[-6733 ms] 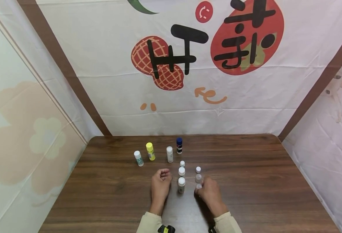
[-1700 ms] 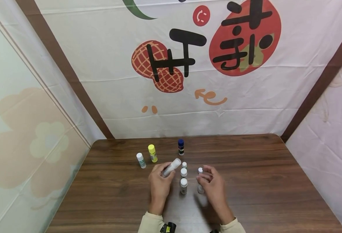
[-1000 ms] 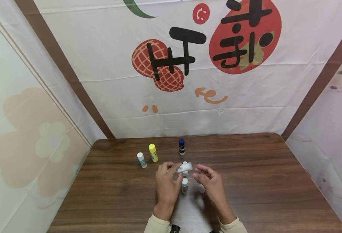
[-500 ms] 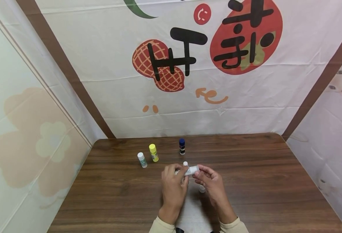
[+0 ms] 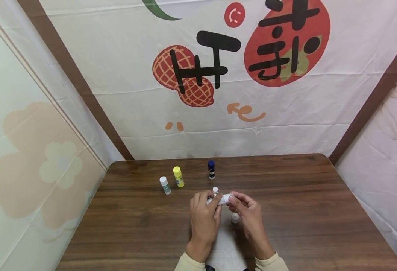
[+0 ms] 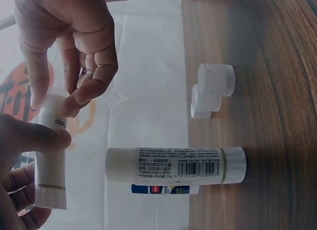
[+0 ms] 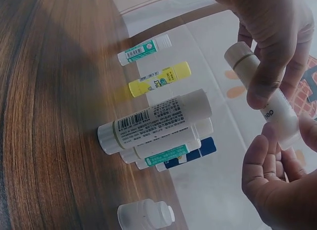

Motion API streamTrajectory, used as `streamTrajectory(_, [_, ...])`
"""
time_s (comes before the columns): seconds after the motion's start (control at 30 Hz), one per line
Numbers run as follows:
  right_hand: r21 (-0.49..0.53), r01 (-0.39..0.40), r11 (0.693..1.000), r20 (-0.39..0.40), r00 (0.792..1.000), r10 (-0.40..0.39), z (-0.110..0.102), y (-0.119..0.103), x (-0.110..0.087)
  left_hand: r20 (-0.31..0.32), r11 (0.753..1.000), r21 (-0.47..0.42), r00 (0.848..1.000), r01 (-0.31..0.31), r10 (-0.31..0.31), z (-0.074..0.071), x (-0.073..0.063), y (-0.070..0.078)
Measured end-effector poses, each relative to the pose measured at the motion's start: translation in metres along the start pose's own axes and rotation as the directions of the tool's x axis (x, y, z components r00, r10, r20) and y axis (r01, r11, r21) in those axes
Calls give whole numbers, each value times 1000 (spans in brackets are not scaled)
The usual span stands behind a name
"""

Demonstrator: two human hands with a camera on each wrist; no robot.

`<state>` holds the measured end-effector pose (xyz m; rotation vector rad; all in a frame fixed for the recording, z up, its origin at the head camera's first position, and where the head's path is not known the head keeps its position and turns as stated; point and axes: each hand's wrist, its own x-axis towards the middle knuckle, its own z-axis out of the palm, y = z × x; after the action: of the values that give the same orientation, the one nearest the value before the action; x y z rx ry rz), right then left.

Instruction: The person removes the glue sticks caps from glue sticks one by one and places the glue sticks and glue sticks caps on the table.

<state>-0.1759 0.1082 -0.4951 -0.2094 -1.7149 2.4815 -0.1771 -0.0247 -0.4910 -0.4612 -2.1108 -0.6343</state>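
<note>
My left hand (image 5: 203,218) grips a white glue stick (image 5: 224,199) by its lower body, holding it tilted above the table. Its end points toward my right hand (image 5: 250,216), whose thumb and fingers pinch the cap. In the left wrist view the held glue stick (image 6: 49,165) shows dark lettering beside the thumb. Below the hands a row of white-topped glue sticks stands upright; the nearest glue stick (image 7: 158,121) carries a barcode label. To the right of that row, translucent caps (image 6: 216,80) stand on the table; in the head view my hands partly hide both groups.
Farther back on the brown wooden table (image 5: 303,210) stand a blue-capped glue stick (image 5: 211,170), a yellow glue stick (image 5: 178,177) and a white glue stick with a green label (image 5: 165,185). A printed cloth (image 5: 273,139) hangs behind the table edge.
The white glue stick that stood beside the blue one is now in my left hand, carried right and tilted over. My right hand has left the loose caps and come to its capped end.
</note>
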Motion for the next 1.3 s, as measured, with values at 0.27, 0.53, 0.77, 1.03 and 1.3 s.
streamTrajectory(0.27, [-88,76,993,-2,997,-76,1,-1,-4,8,999,-34,999,34,-34,-5,0,0])
streamTrajectory(0.53, [-86,134,987,26,991,-132,5,-4,-11,38,993,-81,996,89,-86,-15,-1,0])
streamTrajectory(0.77, [-88,168,982,32,986,-166,8,-6,-19,50,982,-137,991,132,-126,-21,-5,-2])
streamTrajectory(1.03, [-50,205,977,36,978,-203,10,-7,-18,62,970,-173,985,170,-161,-21,-5,-6])
streamTrajectory(1.3, [-36,230,973,49,972,-228,11,-8,-17,47,964,-195,983,181,-175,-20,-6,-8])
